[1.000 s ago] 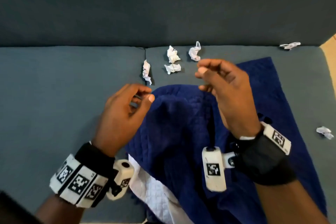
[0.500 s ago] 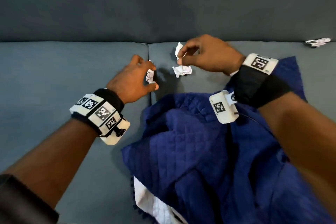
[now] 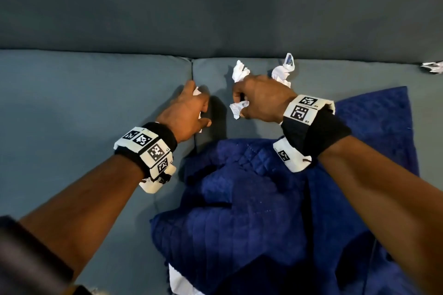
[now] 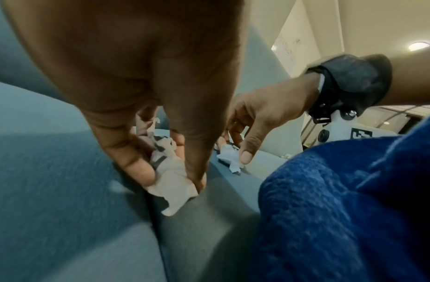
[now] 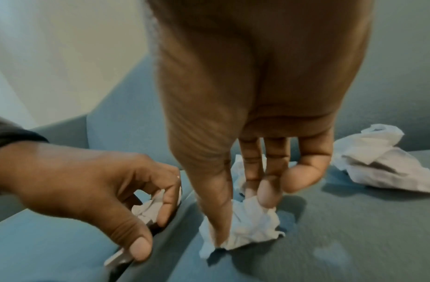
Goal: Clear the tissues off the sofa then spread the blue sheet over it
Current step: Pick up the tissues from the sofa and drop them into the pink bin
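Several crumpled white tissues lie on the blue-grey sofa seat [image 3: 72, 108] near the backrest. My left hand [image 3: 200, 105] pinches one tissue [image 4: 170, 177] at the seam between the cushions, thumb against fingers. My right hand [image 3: 239, 103] pinches a second tissue [image 5: 250, 229] just right of the seam. Two loose tissues lie beyond the right hand, one [image 3: 239, 73] by the knuckles and another [image 3: 284, 73] to its right. The quilted blue sheet [image 3: 263, 211] lies bunched on the right cushion under my forearms, its white underside [image 3: 179, 280] showing at the near edge.
The dark backrest [image 3: 215, 7] rises right behind the tissues. Another tissue [image 3: 431, 67] sits at the far right by the backrest. The left cushion holds nothing but my left arm.
Both hands moved forward from above the sheet to the tissues. The left closed on the tissue at the seam; the right went from hovering between two tissues to pinching the nearer one.
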